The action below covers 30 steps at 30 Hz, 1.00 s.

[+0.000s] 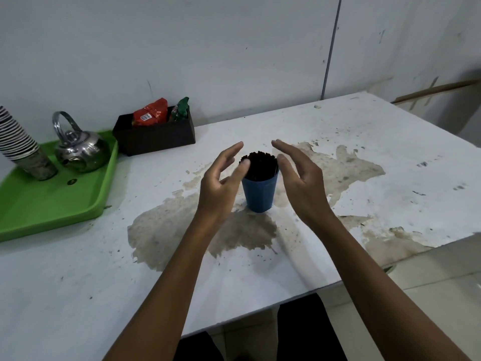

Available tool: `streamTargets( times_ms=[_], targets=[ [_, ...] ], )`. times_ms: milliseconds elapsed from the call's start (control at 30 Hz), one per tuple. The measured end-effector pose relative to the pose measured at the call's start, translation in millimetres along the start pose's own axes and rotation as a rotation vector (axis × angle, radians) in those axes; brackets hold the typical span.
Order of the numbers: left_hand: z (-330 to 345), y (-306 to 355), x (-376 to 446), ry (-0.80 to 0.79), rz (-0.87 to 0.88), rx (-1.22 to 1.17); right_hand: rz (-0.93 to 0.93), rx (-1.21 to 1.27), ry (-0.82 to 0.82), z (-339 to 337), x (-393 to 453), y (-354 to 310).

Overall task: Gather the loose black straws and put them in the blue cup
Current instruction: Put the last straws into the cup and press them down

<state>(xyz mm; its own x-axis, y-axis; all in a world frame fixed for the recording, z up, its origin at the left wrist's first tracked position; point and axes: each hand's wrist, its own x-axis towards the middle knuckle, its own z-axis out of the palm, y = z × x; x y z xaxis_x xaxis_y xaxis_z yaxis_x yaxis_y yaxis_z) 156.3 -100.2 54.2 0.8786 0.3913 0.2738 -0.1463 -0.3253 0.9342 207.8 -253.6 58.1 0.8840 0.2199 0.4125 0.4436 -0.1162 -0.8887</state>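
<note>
A: Standing upright near the middle of the bench (338, 152), the blue cup (259, 194) holds a dense bundle of black straws (260, 165), their tips rising above its rim.

B: And the hands?

A: The left hand (221, 186) is just to the left of the cup, fingers straight and spread, gripping nothing; its thumb overlaps the bundle's left edge, though contact cannot be confirmed. The right hand (299, 181) is just to the right, likewise relaxed and spread, palm toward the cup, its thumb close to the rim; whether it touches is unclear.

B: What lies beneath the cup?

A: A white surface with large brown patches (182, 230); the cup rests at the margin of one.

B: Other items?

A: Toward the far left edge, a green tray (65, 209) carries a metal kettle (80, 149) and a tilted stack of paper cups (18, 142). Just beside the tray, against the wall, a dark box (156, 139) contains a red packet (151, 113) and a green packet (181, 109).
</note>
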Motion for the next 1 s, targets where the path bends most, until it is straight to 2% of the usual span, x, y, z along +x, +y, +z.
streamTargets(
  times_ms=[167,367,533,700,833,1000],
  targets=[
    [2.7,-4.0,-1.7,-0.018,-0.011,0.06,0.031,-0.053,-0.2,-2.5,16.1,2.5],
    [1.6,-3.1,-0.4,-0.074,0.037,0.194,-0.135,-0.426,-0.272,-4.5,21.1,13.2],
    [0.7,-9.2,2.1,-0.14,0.144,0.59,-0.113,-0.279,-0.21,-0.9,12.2,17.4],
    [1.7,-0.2,3.1,-0.046,0.212,0.615,-0.067,-0.128,-0.114,0.1,3.9,17.3],
    [1.0,1.8,3.9,-0.06,0.255,0.855,-0.09,-0.262,-0.136,0.8,2.2,24.6],
    [-3.0,5.8,5.4,-0.03,0.292,0.929,-0.108,-0.319,-0.148,1.0,-1.1,25.6]
  ],
)
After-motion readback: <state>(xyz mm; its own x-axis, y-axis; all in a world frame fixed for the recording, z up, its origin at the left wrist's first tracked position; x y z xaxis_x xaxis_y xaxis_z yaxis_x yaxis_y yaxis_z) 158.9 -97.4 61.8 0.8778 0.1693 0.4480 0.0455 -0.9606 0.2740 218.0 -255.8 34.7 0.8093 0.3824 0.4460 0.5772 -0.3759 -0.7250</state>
